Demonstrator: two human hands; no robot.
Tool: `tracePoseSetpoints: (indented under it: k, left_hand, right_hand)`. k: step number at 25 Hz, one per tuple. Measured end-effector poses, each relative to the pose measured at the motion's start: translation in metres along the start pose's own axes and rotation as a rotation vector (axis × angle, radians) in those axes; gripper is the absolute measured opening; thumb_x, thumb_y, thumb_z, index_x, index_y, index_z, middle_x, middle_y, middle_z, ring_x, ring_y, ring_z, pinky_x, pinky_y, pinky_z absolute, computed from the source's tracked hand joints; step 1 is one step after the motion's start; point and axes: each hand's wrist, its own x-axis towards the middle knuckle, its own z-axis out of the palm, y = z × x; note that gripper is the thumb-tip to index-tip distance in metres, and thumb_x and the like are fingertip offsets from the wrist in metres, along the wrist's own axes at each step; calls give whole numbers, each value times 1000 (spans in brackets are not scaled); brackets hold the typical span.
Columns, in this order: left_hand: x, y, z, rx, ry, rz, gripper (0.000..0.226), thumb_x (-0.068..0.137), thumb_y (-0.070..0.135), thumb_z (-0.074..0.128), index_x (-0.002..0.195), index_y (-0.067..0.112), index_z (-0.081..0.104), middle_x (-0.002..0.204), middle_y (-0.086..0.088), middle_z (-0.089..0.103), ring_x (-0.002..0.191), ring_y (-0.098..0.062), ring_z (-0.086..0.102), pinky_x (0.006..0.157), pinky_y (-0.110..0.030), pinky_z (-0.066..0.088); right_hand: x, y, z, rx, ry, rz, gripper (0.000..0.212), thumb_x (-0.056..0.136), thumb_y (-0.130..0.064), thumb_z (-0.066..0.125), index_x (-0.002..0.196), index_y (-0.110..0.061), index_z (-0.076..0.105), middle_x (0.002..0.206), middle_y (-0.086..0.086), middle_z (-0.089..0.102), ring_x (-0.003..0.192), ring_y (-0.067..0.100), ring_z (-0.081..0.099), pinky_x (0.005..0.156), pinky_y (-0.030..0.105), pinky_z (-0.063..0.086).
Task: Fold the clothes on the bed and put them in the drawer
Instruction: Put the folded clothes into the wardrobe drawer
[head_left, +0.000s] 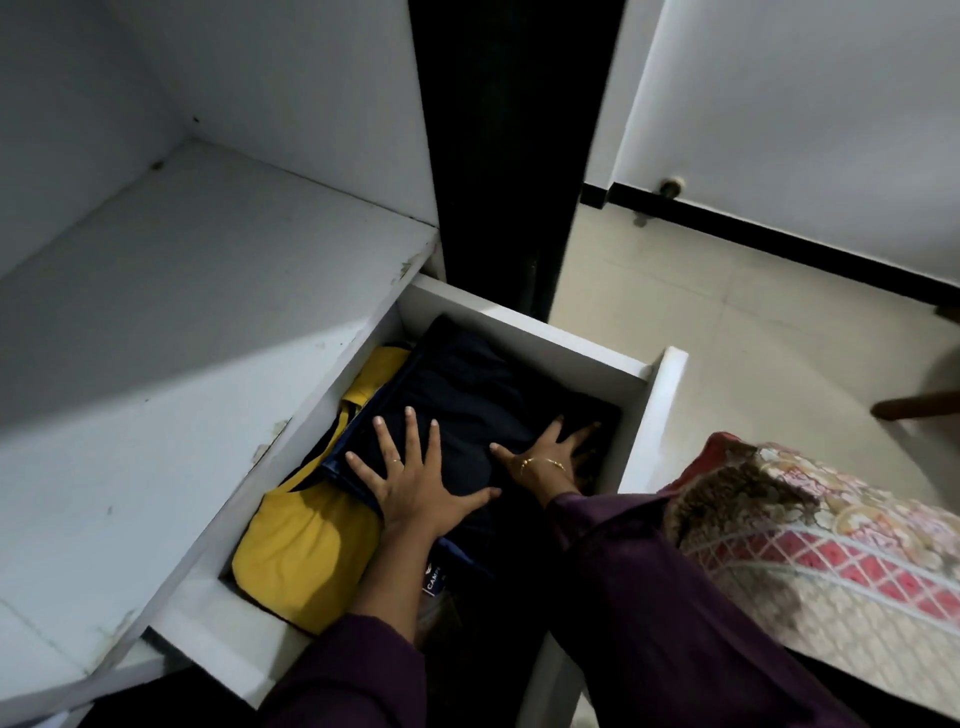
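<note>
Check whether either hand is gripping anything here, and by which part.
Nothing is gripped. The left hand and right hand press flat, fingers spread, on top of the dark folded garment in the drawer.

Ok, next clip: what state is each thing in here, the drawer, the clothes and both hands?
Drawer: pulled open.
Navy garment: folded, lying in the drawer, on top.
Yellow garment: in the drawer, partly under the navy one.
Left hand: fingers spread, pressing flat on the navy garment.
Right hand: fingers spread, pressing on it too.

White drawer (524, 325) — yellow garment (306, 551) beside folded navy garment (483, 400).
</note>
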Motion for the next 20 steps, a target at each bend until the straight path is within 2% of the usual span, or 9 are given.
tracePoseSetpoints:
  k: [3,6,9,11,13,15,18,20]
  left_hand:
    - [-25,7,-18,0,30,70,99,78,75,42,151,21,2,157,-8,-13,140,-36,-25,98,-69,-17]
    - [-53,27,-42,-200,202,107,63,91,42,50,146,17,29,157,-8,15,145,-29,-7,110,-61,-9]
    - [-76,75,-70,-385,440,307,46,91,20,52,136,10,47,149,-9,35,144,-28,12,115,-51,1]
    - [-92,121,-85,-491,562,493,40,86,9,52,125,2,56,138,-16,48,140,-34,25,114,-54,10]
    - [-114,174,-91,-511,626,642,38,81,3,55,118,-1,61,131,-19,54,136,-38,32,112,-57,17]
    - [-145,230,-86,-482,622,777,40,79,2,59,119,0,60,133,-18,53,138,-37,30,113,-54,15]
    - [-198,322,-65,-444,530,998,43,82,6,58,126,3,56,140,-16,47,141,-34,24,115,-50,11]
    - [-237,380,-44,-414,465,1112,43,83,6,59,125,4,56,140,-16,46,141,-35,25,114,-50,15]
  right_hand:
    - [-36,8,-12,133,-2,-54,92,82,-45,65,150,-18,8,150,15,-31,143,38,5,114,49,22]
    - [-78,12,-27,278,62,-288,72,87,-30,63,146,-15,25,156,12,-14,141,28,24,111,28,26]
    - [-117,29,-72,440,290,-447,53,88,-17,60,138,-8,42,154,12,21,140,22,29,109,21,23]
    - [-129,58,-112,473,471,-478,48,88,-12,59,134,-8,48,149,11,33,136,21,36,106,21,27]
    - [-140,98,-152,423,624,-453,47,89,-11,55,135,-9,47,149,9,34,136,20,36,104,21,29]
    - [-150,148,-185,434,757,-363,48,87,-15,49,135,-9,47,148,11,36,135,23,39,104,27,33]
    - [-162,235,-230,482,891,-215,55,80,-19,40,133,-8,50,146,13,38,132,25,41,103,30,36]
    - [-167,302,-256,490,945,-124,48,85,-12,45,133,-8,49,148,12,35,134,24,39,103,27,33]
